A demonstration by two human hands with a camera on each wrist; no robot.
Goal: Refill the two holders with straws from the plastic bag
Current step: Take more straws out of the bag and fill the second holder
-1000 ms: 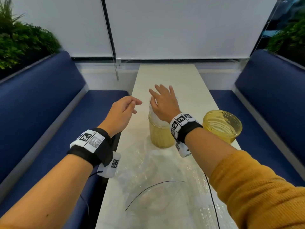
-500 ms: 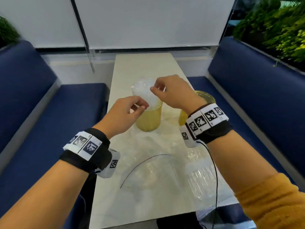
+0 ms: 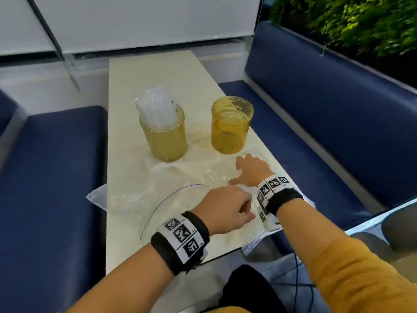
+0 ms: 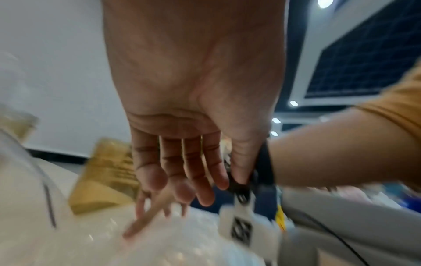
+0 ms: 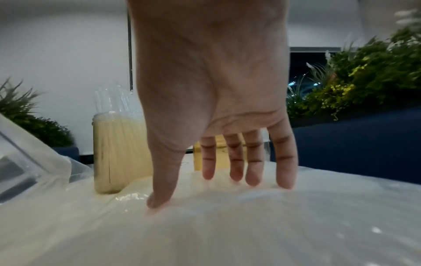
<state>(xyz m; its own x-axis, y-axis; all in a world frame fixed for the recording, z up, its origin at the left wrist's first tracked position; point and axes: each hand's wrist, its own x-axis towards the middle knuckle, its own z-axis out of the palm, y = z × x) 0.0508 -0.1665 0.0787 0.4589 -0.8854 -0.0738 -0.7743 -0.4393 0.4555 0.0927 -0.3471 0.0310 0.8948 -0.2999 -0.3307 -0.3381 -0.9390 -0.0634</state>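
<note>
Nearest, left hand [image 3: 225, 208] hovering over the plastic bag [image 3: 126, 199], fingers loosely curled, gripping nothing visible; just beyond, right hand [image 3: 251, 169] spread flat on the film, probably feeling for straws inside. Farther back on the table [image 3: 158, 71], left holder [image 3: 165, 136] packed with straws [image 3: 155, 107], right holder [image 3: 230, 125] empty.

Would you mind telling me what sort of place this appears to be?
Probably a café or restaurant booth: padded navy blue bench seats flank a long pale narrow table, which carries amber plastic straw holders and stands beside leafy green planters.
</note>
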